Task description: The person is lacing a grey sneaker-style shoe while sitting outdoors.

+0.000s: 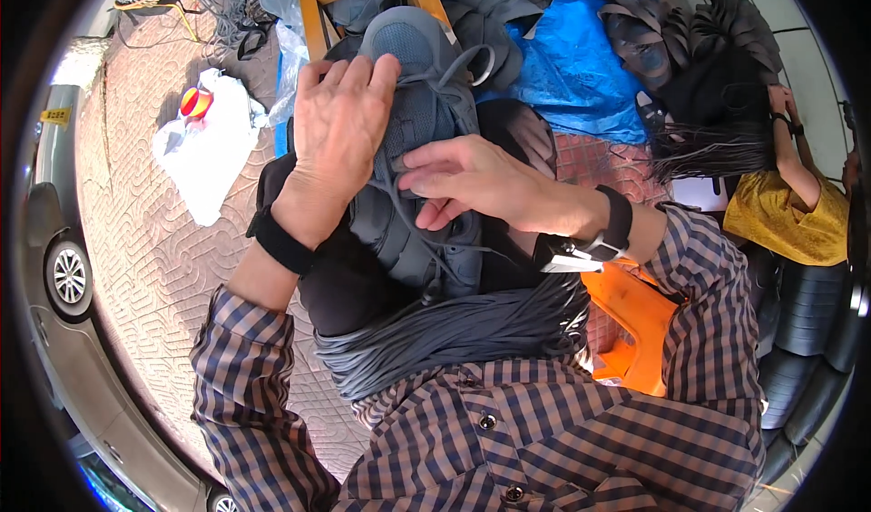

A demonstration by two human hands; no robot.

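A grey lace-up shoe (pixel 408 49) rests toe-away between my knees, its grey shoelace (pixel 442 84) looping out to the right of the toe. Against the shoe's left side, my left hand (pixel 340 126) is closed with its knuckles up. Its fingertips are folded under, and what they hold is hidden. My right hand (pixel 485 181) reaches across the shoe's middle, thumb and forefinger pinched on the lace. More grey shoe parts (pixel 395 240) lie just below it; I cannot tell whether they belong to a second shoe. Across my lap stretches a thick bundle of grey laces (pixel 472 326).
Ahead stand a wooden frame (pixel 313 22) and a blue sheet (pixel 581 77) bearing grey shoe parts. A white plastic bag (pixel 204 154) with a red-yellow roll lies on the left paving. An orange plastic stool (pixel 626 321) is by my right side. Another person (pixel 789 204) sits at right; a car (pixel 100 367) is left.
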